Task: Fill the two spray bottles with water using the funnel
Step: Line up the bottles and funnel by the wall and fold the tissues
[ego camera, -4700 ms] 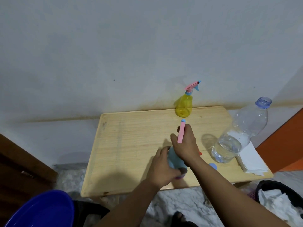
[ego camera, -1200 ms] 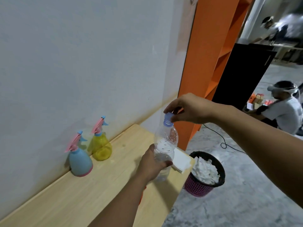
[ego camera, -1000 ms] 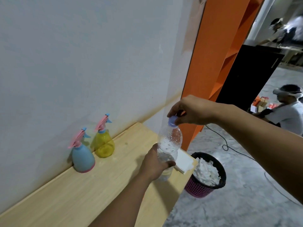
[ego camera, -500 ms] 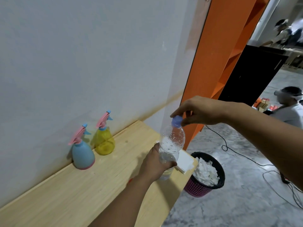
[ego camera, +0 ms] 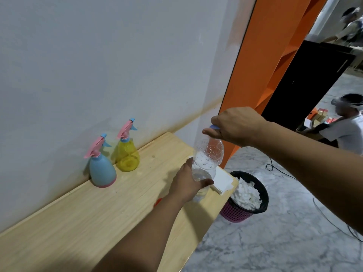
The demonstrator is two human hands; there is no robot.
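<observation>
Spray bottles, one blue (ego camera: 102, 171) and one yellow (ego camera: 127, 154), are standing upright against the wall on the wooden table (ego camera: 78, 213), nozzles pointing right. Compared with half a second ago, the right hand (ego camera: 238, 125) is now closing lower over the water bottle's (ego camera: 206, 163) blue cap (ego camera: 213, 126), largely hiding it. The left hand (ego camera: 187, 183) is gripping the upright bottle's middle. A red object behind the left wrist is hard to make out.

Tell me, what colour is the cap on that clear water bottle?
The cap is light blue, seen in the head view under the right hand.
</observation>
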